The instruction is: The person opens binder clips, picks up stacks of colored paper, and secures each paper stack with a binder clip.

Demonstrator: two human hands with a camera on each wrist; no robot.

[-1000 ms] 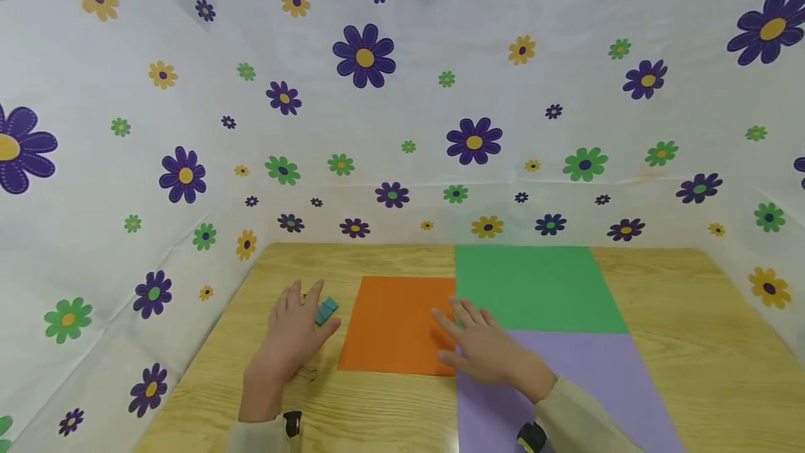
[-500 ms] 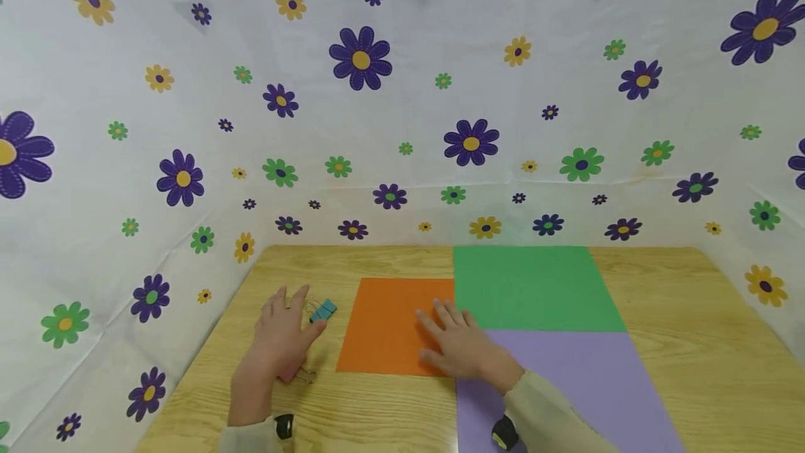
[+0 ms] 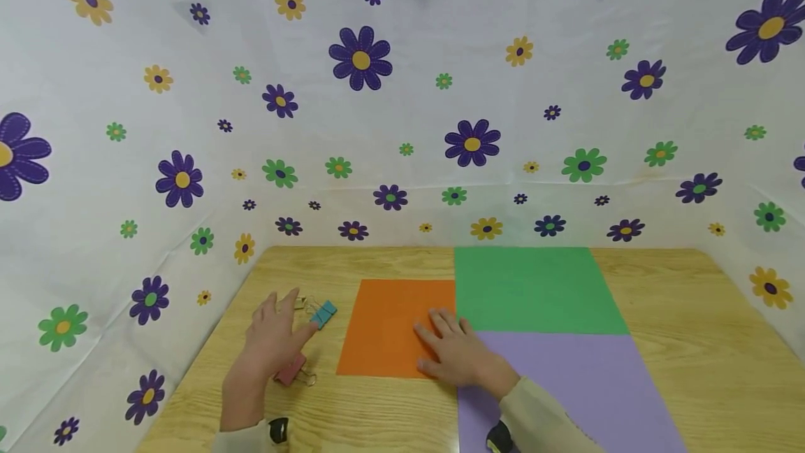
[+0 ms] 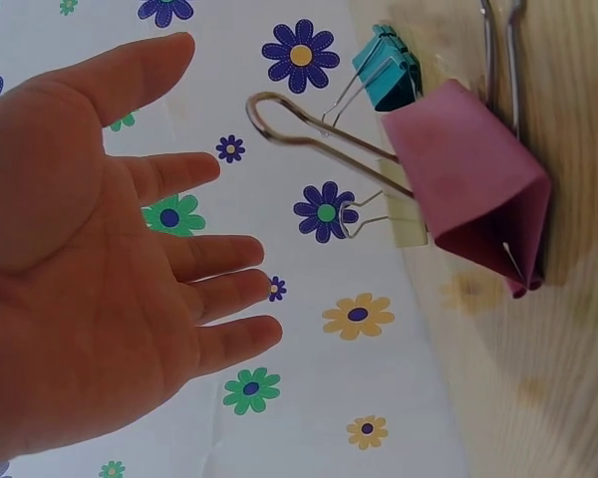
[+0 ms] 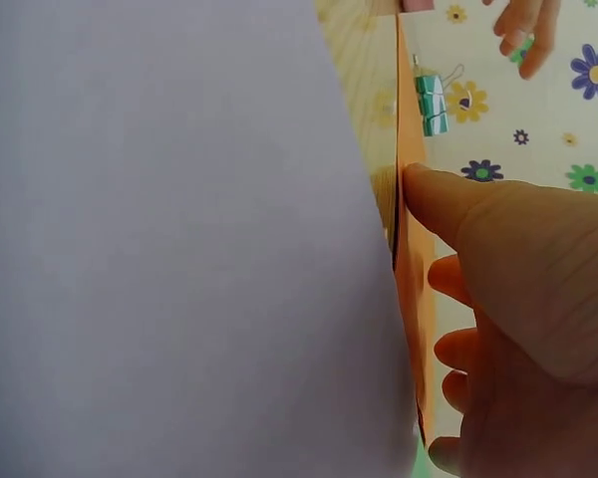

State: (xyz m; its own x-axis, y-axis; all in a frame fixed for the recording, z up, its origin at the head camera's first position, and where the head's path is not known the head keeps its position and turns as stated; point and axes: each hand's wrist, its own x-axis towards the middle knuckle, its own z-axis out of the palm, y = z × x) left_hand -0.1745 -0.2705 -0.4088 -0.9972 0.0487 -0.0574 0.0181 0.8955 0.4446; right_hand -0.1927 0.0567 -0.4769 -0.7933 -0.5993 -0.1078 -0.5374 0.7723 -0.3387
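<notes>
My left hand (image 3: pixel 270 338) hovers over the left of the table with its fingers spread, holding nothing. Close to it lie a pink binder clip (image 4: pixel 468 179), a teal binder clip (image 3: pixel 323 314) and a pale yellow binder clip (image 4: pixel 407 221), the last partly hidden behind the hand in the head view. An orange sheet (image 3: pixel 377 327) lies flat in the middle. On its right part rests my right hand (image 3: pixel 455 354), palm down, fingers extended. In the right wrist view the thumb and fingertips touch or nearly touch the orange sheet.
A green sheet (image 3: pixel 534 289) lies at the back, right of the orange one. Nearer me, a purple sheet (image 3: pixel 578 383) adjoins it, partly under my right forearm. Flower-printed white cloth (image 3: pixel 402 110) stands behind and beside the wooden table (image 3: pixel 704 341).
My left hand has shifted left and nearer to me, uncovering the pink clip and more of the yellow one. My right hand has slid left and slightly nearer, further onto the orange sheet.
</notes>
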